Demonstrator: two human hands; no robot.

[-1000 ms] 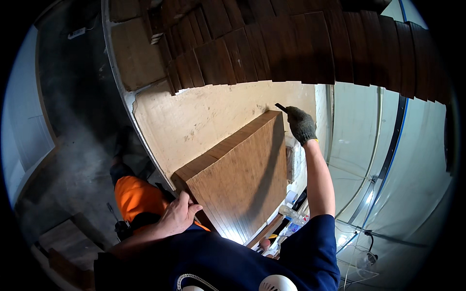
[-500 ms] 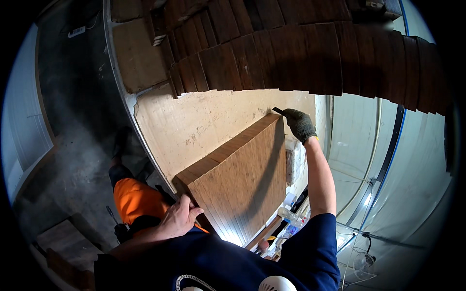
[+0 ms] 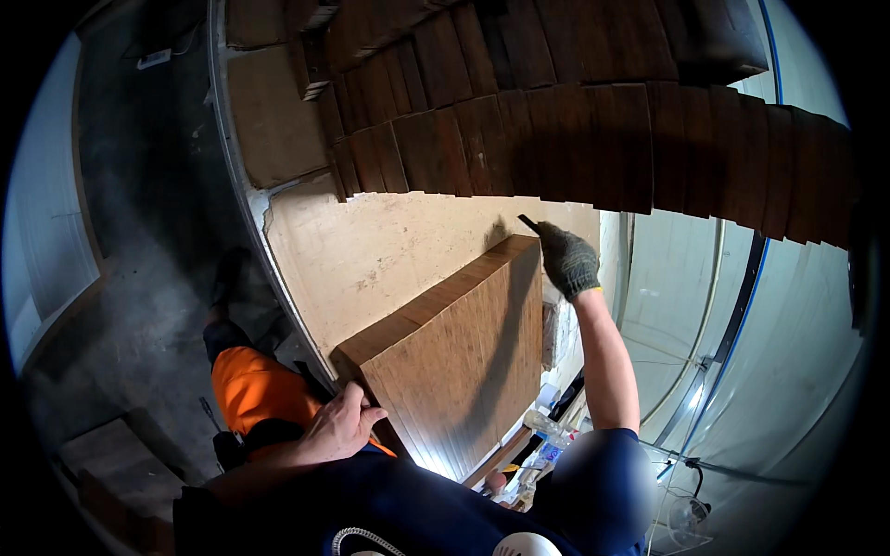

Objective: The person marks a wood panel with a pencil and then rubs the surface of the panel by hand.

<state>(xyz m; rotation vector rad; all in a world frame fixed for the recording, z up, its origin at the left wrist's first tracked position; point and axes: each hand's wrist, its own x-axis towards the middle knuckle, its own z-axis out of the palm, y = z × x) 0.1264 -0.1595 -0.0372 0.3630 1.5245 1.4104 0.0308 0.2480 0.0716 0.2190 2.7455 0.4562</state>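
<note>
A block of brown wooden boards (image 3: 454, 343), set tightly side by side, lies on a pale tabletop (image 3: 362, 250) in front of me. My right hand (image 3: 567, 259), in a dark knitted glove, is closed on a thin dark flat strip (image 3: 528, 223). It is just past the block's far right corner, and the strip's tip points up and left, a little off the wood. I cannot tell what kind of tool the strip is. My left hand (image 3: 345, 424) is bare and curls round the block's near left corner, its thumb sticking out; some of its fingertips are hidden.
Rows of stacked dark wooden boards (image 3: 575, 139) stand across the far side. Right of the block are a white-wrapped bundle (image 3: 554, 334) and a clear plastic bottle (image 3: 547, 426). Pale sheeting (image 3: 760, 343) hangs at the right. Grey floor (image 3: 148, 278) lies left of the table edge.
The whole view has shifted slightly, so the far rows sit lower. The dark strip in my right hand is a little farther from the block's corner. My left hand stays at its corner.
</note>
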